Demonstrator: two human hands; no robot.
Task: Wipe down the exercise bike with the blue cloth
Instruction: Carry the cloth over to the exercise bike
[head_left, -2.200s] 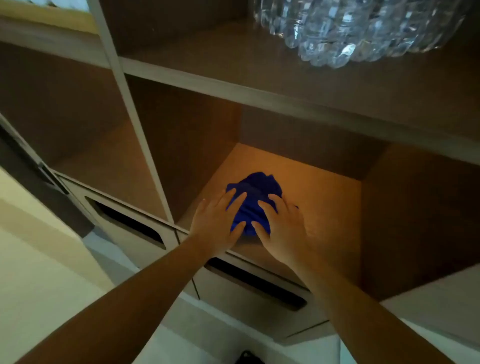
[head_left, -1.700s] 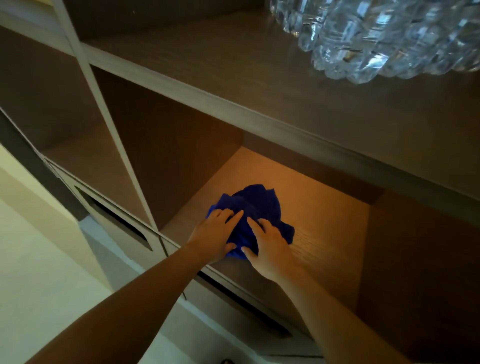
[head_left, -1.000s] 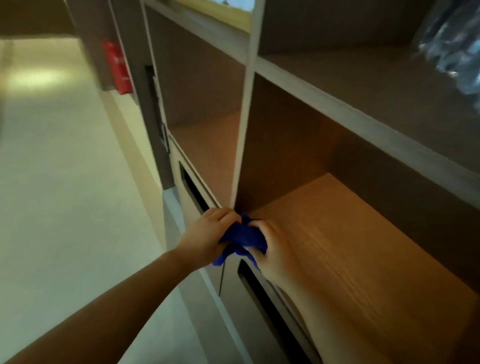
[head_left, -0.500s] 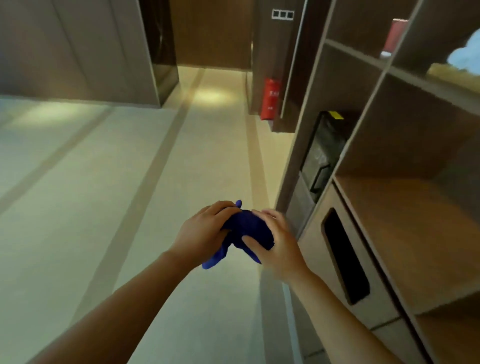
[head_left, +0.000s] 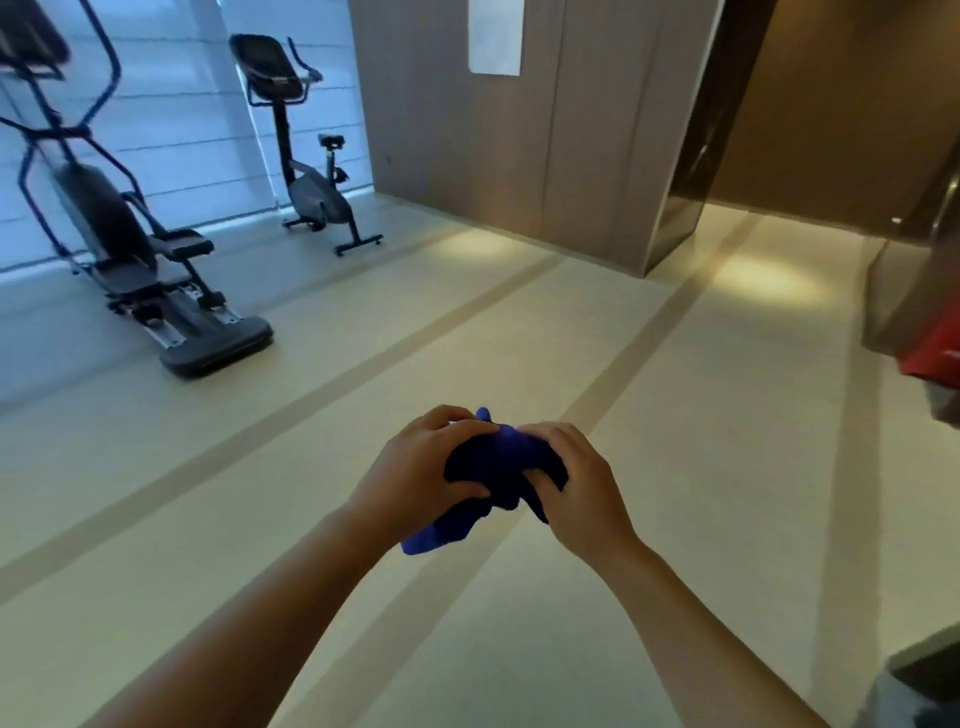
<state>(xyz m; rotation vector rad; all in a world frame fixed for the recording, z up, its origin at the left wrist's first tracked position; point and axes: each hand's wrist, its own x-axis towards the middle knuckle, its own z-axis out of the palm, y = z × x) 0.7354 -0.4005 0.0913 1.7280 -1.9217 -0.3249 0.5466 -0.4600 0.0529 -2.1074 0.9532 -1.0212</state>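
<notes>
Left hand (head_left: 415, 470), right hand (head_left: 576, 478), clutching blue cloth (head_left: 496, 467)

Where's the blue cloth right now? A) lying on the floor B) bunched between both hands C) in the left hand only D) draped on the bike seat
B: the blue cloth is bunched between the left hand and right hand, far from the exercise bike.

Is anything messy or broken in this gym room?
Nothing stands out. The exercise bike and the elliptical machine stand upright by the window, the floor shows no spills, and both hands hold the bunched blue cloth.
</notes>
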